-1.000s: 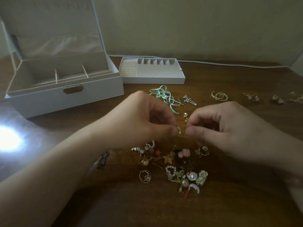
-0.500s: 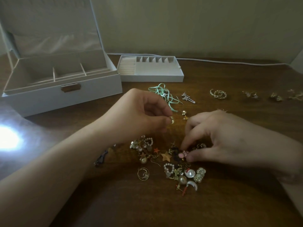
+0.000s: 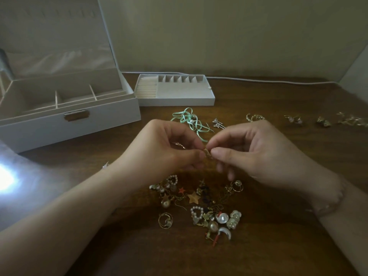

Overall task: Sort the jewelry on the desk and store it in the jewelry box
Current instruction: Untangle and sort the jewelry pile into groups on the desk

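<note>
Small gold piece is held above the desk, between the two hands at frame centre; too small to tell what kind of jewelry it is. Left hand pinches it from the left with thumb and forefinger, other fingers curled under. Right hand pinches it from the right the same way, remaining fingers loosely curled and hanging toward the desk. Fingertips of both hands nearly meet at the piece.

Directly below the hands: unsorted jewelry pile lying on the desk. Visible in it: pearl heart, gold star, small red star, gold bead, white crescent, wire hoop slightly apart at the pile's left edge.

Beyond the hands: mint green ribbon piece with pearls, then silver studs just to its right. Farther right, a row of separate gold items along the desk: ring-like pair, small pair, another, and one at the frame edge; details blurred.

Jewelry box, white, stands far left, lid raised, interior dividers visible, brass clasp on the front wall. Removable tray sits on the desk just beside the box's right end, with ring rolls at its left and small compartments along the back. A white cable runs along the desk's rear edge at the wall. Bright glare spot at far left.
</note>
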Tool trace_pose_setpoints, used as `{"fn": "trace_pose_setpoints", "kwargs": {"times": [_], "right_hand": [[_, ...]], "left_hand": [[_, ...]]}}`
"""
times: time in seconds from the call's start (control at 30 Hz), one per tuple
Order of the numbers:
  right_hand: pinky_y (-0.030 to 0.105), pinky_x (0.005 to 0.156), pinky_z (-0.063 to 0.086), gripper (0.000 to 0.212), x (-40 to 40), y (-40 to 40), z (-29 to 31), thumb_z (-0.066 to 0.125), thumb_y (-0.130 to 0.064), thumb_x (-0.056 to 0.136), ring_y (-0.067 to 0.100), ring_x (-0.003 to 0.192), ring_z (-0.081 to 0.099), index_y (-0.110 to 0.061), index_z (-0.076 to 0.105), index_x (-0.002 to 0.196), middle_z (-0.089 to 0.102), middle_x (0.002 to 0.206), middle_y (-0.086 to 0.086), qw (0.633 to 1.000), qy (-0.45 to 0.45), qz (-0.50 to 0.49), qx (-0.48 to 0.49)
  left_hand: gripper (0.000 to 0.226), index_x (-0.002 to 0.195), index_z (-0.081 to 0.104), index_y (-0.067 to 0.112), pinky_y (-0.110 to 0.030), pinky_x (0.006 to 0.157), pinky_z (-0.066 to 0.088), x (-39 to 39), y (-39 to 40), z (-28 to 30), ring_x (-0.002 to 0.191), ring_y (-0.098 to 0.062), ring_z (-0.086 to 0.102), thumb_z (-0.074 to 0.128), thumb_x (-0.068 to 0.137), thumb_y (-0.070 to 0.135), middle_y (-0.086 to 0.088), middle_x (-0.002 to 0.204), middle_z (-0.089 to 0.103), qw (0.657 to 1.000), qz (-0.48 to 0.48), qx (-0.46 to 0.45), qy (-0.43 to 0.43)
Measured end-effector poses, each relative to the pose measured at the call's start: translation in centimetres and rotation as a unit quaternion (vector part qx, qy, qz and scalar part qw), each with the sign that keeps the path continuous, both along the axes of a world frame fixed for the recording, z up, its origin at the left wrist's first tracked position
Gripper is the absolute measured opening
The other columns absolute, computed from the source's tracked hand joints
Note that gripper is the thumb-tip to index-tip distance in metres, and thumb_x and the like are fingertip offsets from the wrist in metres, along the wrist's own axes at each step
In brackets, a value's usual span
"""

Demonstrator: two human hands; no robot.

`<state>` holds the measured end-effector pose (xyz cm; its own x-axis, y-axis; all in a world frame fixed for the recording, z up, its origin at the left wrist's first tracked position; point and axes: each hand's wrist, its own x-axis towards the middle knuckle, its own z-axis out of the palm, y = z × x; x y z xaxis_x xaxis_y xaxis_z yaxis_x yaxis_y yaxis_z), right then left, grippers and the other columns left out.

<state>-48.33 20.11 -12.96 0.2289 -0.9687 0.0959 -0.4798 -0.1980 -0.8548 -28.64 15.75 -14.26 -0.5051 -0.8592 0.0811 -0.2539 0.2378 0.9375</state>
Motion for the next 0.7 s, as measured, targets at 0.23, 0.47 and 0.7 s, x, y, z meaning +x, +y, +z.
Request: {"fn": "trace_pose_setpoints", "kwargs": {"times": [0.23,0.47,0.7], "right_hand": [[0.025,0.055,0.055,0.003,0.0,-0.3,0.0,0.071,-0.014,0.083,0.015,0.058,0.068,-0.011,0.072,0.085,0.071,0.068,0.005,1.0,-0.006,-0.006,-0.013],[0.019,0.046,0.047,0.009,-12.0,-2.9,1.4,0.066,-0.007,0.088,0.004,0.046,0.057,-0.011,0.069,0.08,0.068,0.058,-0.001,0.96,0.121,-0.25,0.02],[0.027,0.056,0.048,0.011,-14.5,-3.6,-0.1,0.065,-0.018,0.089,0.016,0.069,0.064,-0.02,0.07,0.079,0.071,0.076,0.002,0.901,0.24,-0.349,0.09]], "left_hand": [[0.017,0.085,0.076,0.013,-0.026,0.067,0.061,0.2,-0.1,-0.2,0.076,-0.022,0.076,0.071,0.07,0.02,-0.01,0.08,0.076,0.997,-0.037,0.035,0.056],[0.024,0.104,0.072,0.036,-0.034,0.086,0.058,0.2,-0.2,-1.4,0.097,-0.008,0.071,0.067,0.086,0.022,0.01,0.1,0.075,0.991,-0.103,-0.079,-0.035],[0.026,0.108,0.068,0.04,-0.024,0.08,0.056,0.9,-0.9,-1.3,0.1,-0.001,0.064,0.066,0.089,0.023,0.024,0.103,0.065,0.936,-0.135,-0.279,-0.168]]}}
